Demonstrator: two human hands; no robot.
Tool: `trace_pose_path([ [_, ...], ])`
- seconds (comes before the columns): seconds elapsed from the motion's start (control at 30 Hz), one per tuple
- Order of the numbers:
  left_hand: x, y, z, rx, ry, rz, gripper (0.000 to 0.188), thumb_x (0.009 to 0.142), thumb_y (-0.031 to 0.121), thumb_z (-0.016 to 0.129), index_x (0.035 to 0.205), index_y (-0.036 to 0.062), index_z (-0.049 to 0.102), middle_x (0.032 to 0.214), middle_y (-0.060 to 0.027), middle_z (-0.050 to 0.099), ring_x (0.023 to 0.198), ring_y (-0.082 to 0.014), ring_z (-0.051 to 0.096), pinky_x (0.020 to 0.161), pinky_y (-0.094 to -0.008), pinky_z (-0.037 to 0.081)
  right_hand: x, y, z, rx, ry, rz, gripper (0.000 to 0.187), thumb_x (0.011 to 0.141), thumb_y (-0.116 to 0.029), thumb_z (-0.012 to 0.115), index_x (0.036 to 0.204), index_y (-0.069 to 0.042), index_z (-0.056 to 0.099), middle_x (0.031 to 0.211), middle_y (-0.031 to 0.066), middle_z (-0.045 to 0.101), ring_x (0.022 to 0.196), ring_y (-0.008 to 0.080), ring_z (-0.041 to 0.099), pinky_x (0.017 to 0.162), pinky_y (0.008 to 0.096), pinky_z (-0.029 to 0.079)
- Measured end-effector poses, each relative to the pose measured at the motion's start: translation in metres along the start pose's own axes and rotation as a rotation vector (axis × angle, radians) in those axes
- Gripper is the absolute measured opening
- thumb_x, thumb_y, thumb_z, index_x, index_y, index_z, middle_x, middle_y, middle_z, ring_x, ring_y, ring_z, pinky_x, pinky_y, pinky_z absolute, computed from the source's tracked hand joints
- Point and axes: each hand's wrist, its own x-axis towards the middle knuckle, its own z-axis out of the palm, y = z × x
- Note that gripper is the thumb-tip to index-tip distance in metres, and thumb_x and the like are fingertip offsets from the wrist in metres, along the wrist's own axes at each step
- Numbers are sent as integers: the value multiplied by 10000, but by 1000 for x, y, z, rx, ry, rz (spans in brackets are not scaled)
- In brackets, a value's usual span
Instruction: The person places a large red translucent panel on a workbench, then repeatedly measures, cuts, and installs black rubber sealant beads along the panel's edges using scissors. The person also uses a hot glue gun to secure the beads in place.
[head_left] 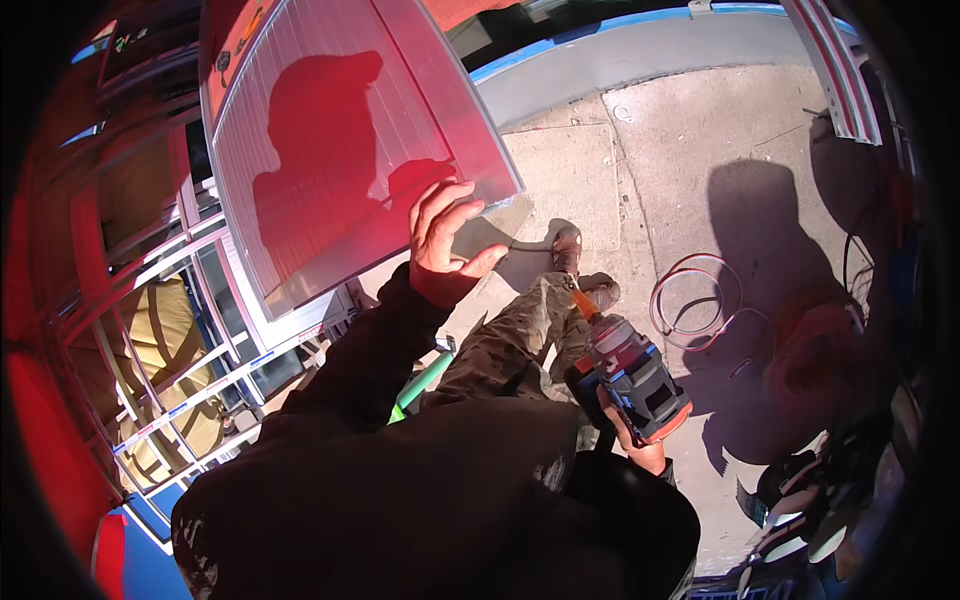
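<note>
A large reddish panel [400, 110] with a silvery edge and a finely ribbed middle stands tilted in front of me, and the shadow of a person in a cap falls across it. At its near edge is my left hand [443, 238], fingers curved and thumb apart, with nothing in its grasp; whether the fingertips touch the panel I cannot tell. Low on the right, my right hand [632, 438] grips a cordless power tool [634, 368], black and blue with an orange nose pointing toward my feet. Its battery end faces me and hides most of the fingers.
White metal frames [200, 385] stand at the left, with tan sheeting [165, 340] behind. A loop of thin hose or cable [697, 302] lies on the concrete floor [700, 140]. Long offcuts [800, 510] are piled at lower right. A striped profile [838, 75] juts in at upper right.
</note>
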Motion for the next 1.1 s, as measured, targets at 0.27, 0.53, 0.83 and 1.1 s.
trace_pose_path([
  [0.27,-35,56,18,-1639,662,-1433,445,979,439,615,1180,45,565,1085,-116,649,1013,-250,637,912,-397,537,180,-109,-23,-70,-79,-126,285,879,-16,732,1161,-34,691,1064,45,726,950,173,691,826,330,547],
  [0.53,30,40,44,-1589,1133,-1512,581,950,593,551,1303,132,534,1217,-63,625,1083,-253,611,916,-438,523,253,-69,-80,603,-351,441,436,945,-103,669,1353,-31,533,1299,91,616,1175,216,603,1003,356,492],
  [0.83,37,36,68,-1182,1427,-1455,485,975,580,543,1250,180,568,1166,52,604,1059,-136,573,926,-331,498,344,-91,-89,409,-821,520,548,912,-240,705,1388,-52,507,1328,140,582,1169,250,610,948,352,523],
  [1.1,82,43,72,-841,1439,-1543,389,1006,473,545,1086,101,627,865,-30,698,688,-149,675,553,-258,557,388,-89,-58,78,-989,114,476,826,-216,762,1243,-25,635,1123,126,683,1019,231,681,867,325,546],
])
